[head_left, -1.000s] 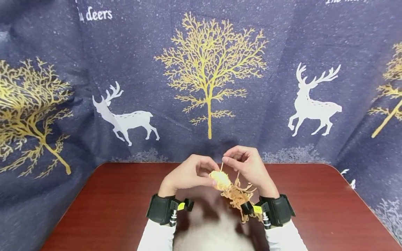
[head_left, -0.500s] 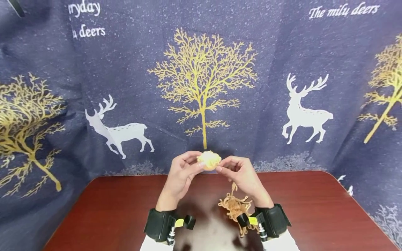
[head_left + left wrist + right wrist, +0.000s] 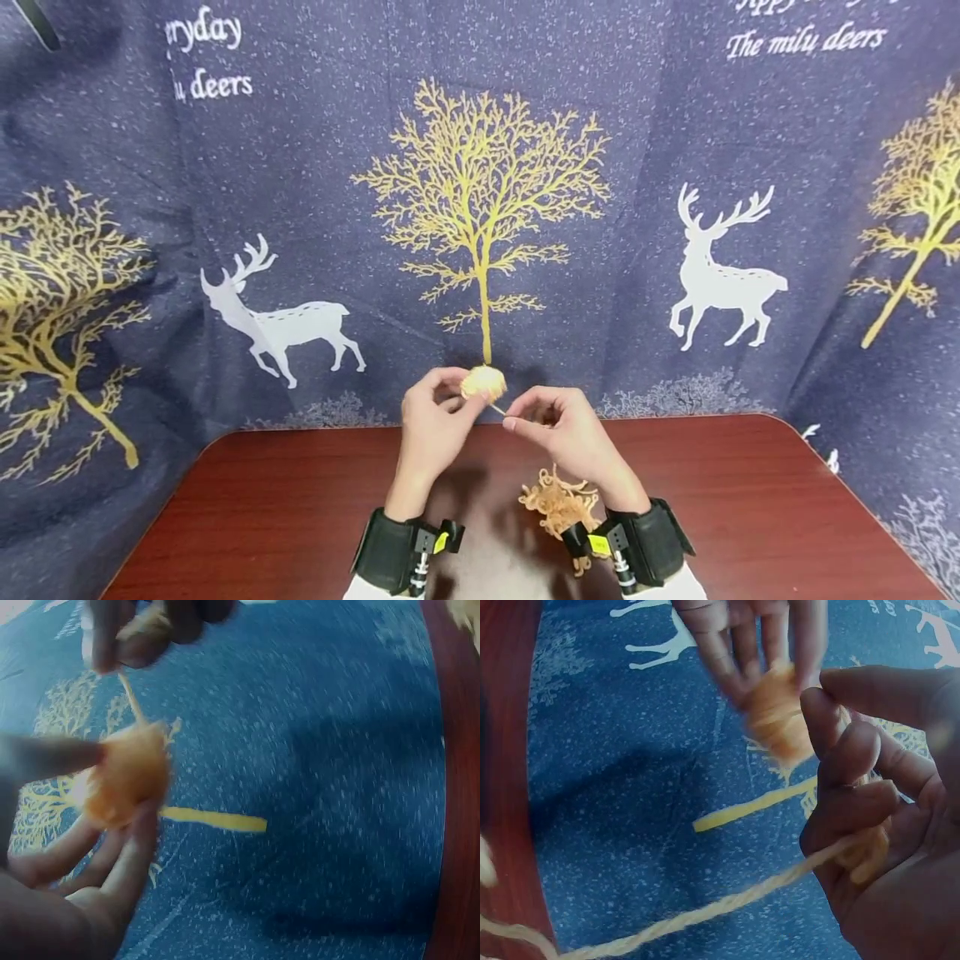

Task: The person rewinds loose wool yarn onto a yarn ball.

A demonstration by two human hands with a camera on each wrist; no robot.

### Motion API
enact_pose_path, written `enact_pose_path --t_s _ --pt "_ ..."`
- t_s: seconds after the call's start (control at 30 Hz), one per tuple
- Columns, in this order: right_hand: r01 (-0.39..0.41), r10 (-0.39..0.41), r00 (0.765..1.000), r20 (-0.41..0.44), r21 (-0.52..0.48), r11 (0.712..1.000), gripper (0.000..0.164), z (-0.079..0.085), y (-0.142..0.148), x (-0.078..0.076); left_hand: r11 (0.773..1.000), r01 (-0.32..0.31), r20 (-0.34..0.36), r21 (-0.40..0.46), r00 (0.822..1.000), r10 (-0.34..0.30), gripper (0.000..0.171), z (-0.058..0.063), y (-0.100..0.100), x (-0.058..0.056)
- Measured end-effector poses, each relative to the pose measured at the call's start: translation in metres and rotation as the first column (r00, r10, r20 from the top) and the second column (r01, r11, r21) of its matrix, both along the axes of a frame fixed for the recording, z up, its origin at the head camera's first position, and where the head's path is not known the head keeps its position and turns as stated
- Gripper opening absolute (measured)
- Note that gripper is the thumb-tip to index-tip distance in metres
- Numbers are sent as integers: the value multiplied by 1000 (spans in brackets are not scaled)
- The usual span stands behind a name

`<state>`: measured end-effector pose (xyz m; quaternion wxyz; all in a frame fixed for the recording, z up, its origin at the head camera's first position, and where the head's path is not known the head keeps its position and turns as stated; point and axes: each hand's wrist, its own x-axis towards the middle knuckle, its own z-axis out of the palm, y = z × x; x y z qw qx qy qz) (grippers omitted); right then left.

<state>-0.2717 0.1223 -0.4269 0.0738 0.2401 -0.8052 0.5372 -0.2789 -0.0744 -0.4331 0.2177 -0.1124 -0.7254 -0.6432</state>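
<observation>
A small pale-yellow yarn ball (image 3: 483, 382) is gripped between the thumb and fingers of my left hand (image 3: 431, 429), raised in front of the far table edge. In the left wrist view the yarn ball (image 3: 129, 776) looks orange and a little blurred. From it a short yarn strand (image 3: 497, 409) runs to my right hand (image 3: 566, 437), whose thumb and index finger pinch it. The right wrist view has more yarn (image 3: 705, 911) passing through the curled lower fingers and trailing down toward the table. A tangled heap of loose tan yarn (image 3: 557, 504) lies below the right hand.
The reddish-brown table (image 3: 300, 508) ends just beyond the hands. Behind it hangs a dark blue cloth (image 3: 420, 333) printed with gold trees and white deer. Each wrist wears a black band (image 3: 390, 550) with a small camera.
The yarn ball has risen and shifted left, away from the loose heap. Over the last half second my right hand has drawn back from the ball, and a strand shows between them.
</observation>
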Motion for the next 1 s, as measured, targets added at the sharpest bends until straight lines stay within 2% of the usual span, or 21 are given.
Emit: enact_pose_path --t_s 0.1,0.2,0.3,0.37,0.4,0.43,0.47,0.53,0.57,0.6,0.63,0.67,0.7,0.77,0.8,0.9,0.93,1.0 --pt "-1 1 1000 -24 -7 1000 6 2 2 1 981 56 25 -183 998 -53 24 -3 0 3" --pt "-26 24 999 -43 -51 998 5 1 7 0 946 145 76 -288 989 -129 22 -4 -2 5" --pt "-97 91 995 -50 -124 988 4 -1 14 -2 892 254 140 -374 966 -216 21 -5 -5 6" --pt "-129 122 991 -53 -164 978 4 -2 19 -4 842 354 182 -407 935 -305 21 -5 -9 6" --pt "-140 133 990 -49 -184 973 5 -3 21 -5 814 420 201 -401 907 -369 21 -5 -10 6" --pt "-146 140 989 -43 -201 969 5 -3 22 -5 784 493 214 -377 870 -444 21 -5 -12 6" --pt "-145 141 989 -35 -214 966 5 -4 24 -6 750 569 217 -337 822 -526 21 -4 -13 6" --pt "-138 138 990 -20 -235 962 6 -5 24 -8 670 708 188 -223 706 -683 23 -2 -17 6" --pt "-139 140 990 -13 -245 959 6 -5 24 -9 627 763 158 -157 646 -747 25 -1 -18 6" --pt "-147 150 989 -7 -256 956 7 -6 23 -10 588 804 121 -90 595 -795 27 0 -19 6" --pt "-159 164 986 -4 -265 951 7 -7 22 -11 562 826 74 -39 563 -823 27 2 -19 7" --pt "-181 189 982 -2 -283 942 8 -9 21 -12 547 837 25 16 546 -837 27 2 -19 7" --pt "-203 213 977 0 -299 932 9 -10 19 -13 541 838 -27 67 543 -839 27 3 -18 6" --pt "-207 219 976 9 -290 934 9 -12 16 -13 565 807 -102 173 585 -804 26 4 -15 6" --pt "-204 215 977 8 -278 939 9 -12 13 -13 589 776 -123 228 623 -773 26 4 -13 5" --pt "-142 149 989 17 -207 968 8 -12 7 -11 665 631 -124 399 756 -643 26 5 -8 5" --pt "-112 117 993 18 -170 979 6 -11 5 -9 700 565 -101 437 804 -586 25 5 -6 5" --pt "-83 86 996 18 -123 989 6 -10 2 -7 777 428 -51 461 887 -459 24 5 -3 5"
